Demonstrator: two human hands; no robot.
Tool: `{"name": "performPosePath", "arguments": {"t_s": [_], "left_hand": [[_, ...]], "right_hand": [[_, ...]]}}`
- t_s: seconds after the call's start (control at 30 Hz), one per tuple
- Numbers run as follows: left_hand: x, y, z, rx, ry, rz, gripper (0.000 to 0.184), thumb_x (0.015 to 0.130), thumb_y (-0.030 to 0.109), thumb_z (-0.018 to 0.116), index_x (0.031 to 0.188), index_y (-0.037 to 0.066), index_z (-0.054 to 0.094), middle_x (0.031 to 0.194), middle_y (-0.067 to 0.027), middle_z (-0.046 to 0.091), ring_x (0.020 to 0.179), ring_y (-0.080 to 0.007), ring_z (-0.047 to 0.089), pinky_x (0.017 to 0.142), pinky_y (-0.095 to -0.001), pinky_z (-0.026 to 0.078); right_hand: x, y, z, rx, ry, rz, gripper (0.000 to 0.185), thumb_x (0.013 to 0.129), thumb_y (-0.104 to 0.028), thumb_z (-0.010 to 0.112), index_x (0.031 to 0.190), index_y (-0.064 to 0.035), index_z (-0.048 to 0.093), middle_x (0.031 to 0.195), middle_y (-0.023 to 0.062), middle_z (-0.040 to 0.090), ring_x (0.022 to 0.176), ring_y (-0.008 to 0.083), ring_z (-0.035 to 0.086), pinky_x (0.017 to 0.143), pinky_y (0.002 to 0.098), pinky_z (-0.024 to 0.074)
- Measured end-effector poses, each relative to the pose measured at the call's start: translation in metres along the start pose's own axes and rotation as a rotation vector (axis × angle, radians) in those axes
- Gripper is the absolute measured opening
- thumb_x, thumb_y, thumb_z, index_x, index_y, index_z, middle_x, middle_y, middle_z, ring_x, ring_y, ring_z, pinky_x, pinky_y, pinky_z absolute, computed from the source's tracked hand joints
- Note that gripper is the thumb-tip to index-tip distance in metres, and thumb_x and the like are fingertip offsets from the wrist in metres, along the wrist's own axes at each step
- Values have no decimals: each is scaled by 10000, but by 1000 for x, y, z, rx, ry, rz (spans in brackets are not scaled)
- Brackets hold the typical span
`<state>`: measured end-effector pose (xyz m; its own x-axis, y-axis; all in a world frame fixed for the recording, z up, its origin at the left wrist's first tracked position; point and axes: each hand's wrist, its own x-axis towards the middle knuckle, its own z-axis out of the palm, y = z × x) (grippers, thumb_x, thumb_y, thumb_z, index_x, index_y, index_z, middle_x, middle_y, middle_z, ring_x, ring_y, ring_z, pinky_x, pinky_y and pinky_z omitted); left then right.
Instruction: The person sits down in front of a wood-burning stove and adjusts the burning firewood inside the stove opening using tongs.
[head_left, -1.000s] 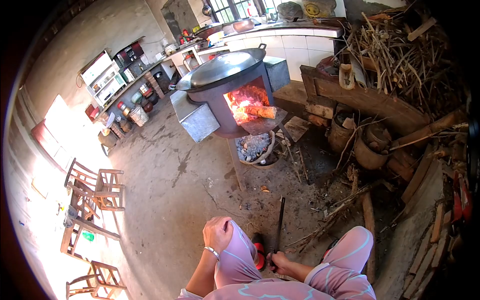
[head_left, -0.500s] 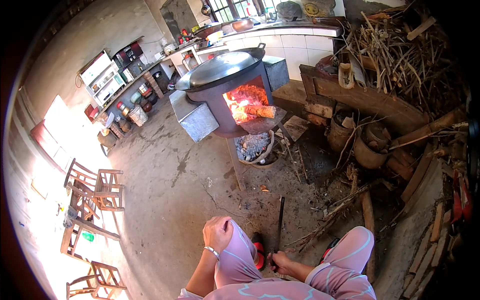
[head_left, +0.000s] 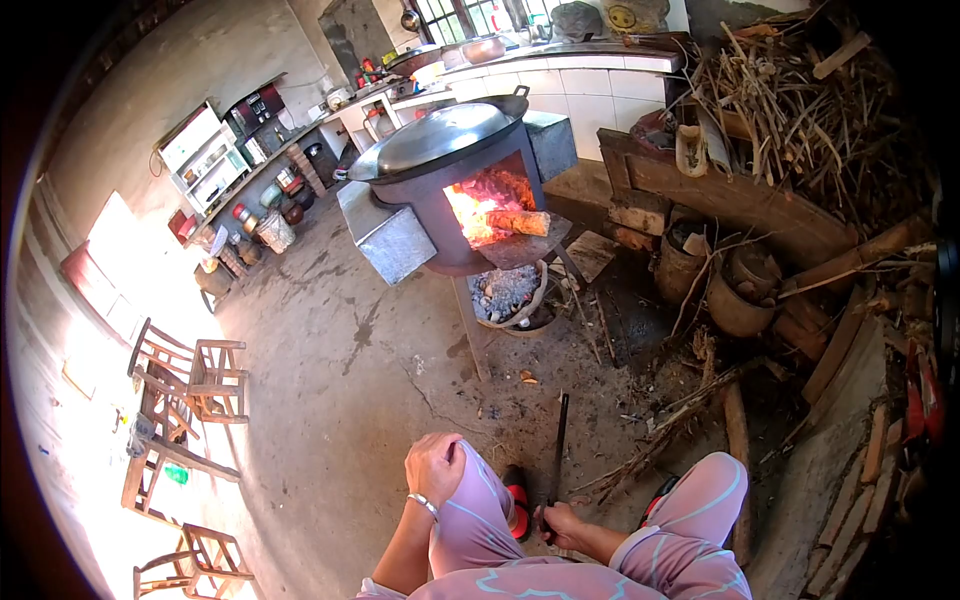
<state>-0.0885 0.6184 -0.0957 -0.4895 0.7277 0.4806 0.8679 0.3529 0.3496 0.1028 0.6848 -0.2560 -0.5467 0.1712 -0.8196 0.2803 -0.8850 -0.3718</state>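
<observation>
My left hand (head_left: 434, 472), with a bracelet at the wrist, rests draped over my left knee and holds nothing. Low between my legs, my right hand (head_left: 563, 526) is closed around the near end of a long, dark metal rod (head_left: 561, 450). The rod points away from me toward the stove, its far end over the dirty floor; whether it is a poker or closed fire tongs I cannot tell. Ahead stands a round metal stove (head_left: 410, 235) with a large lidded wok (head_left: 447, 137) on top. Inside its opening burns a fire (head_left: 485, 200), and a log (head_left: 520, 222) sticks out.
Beneath the stove sits a basin of ash (head_left: 508, 295). Sticks and branches (head_left: 690, 420) lie on the floor to the right, below a big firewood pile (head_left: 800, 110). Wooden chairs (head_left: 218, 380) stand at left. A tiled counter (head_left: 590, 85) runs along the back.
The flames in the stove have shifted shape slightly. Both hands and the rod stay where they were.
</observation>
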Motion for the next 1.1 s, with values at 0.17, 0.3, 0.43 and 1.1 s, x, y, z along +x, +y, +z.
{"name": "performPosePath", "arguments": {"t_s": [0.17,0.3,0.43,1.1], "left_hand": [[-1,-1,1,2,3,0,74,762,98,634,808,64,682,827,-97,692,767,-290,647,704,-386,504],[-1,-2,1,11,-2,-7,72,762,99,639,810,68,683,829,-94,693,771,-290,648,704,-387,504],[-1,-1,0,4,4,-4,71,762,99,641,810,67,682,826,-94,692,770,-292,648,701,-386,504],[0,-1,1,-6,15,-7,69,758,92,639,800,57,681,827,-102,694,775,-287,653,710,-386,509]], "right_hand": [[-3,-1,1,-13,-3,-1,129,901,-90,518,778,-52,529,606,67,451,471,172,424,356,282,274],[3,2,0,-9,-13,-10,141,904,-82,509,767,-54,527,608,65,453,472,173,425,355,282,274],[8,5,-1,10,-17,-15,143,906,-71,500,766,-56,525,610,65,456,472,174,429,354,282,273],[-1,0,4,8,-4,-7,109,888,-80,527,782,-57,535,613,58,459,487,173,422,369,294,290]]}}
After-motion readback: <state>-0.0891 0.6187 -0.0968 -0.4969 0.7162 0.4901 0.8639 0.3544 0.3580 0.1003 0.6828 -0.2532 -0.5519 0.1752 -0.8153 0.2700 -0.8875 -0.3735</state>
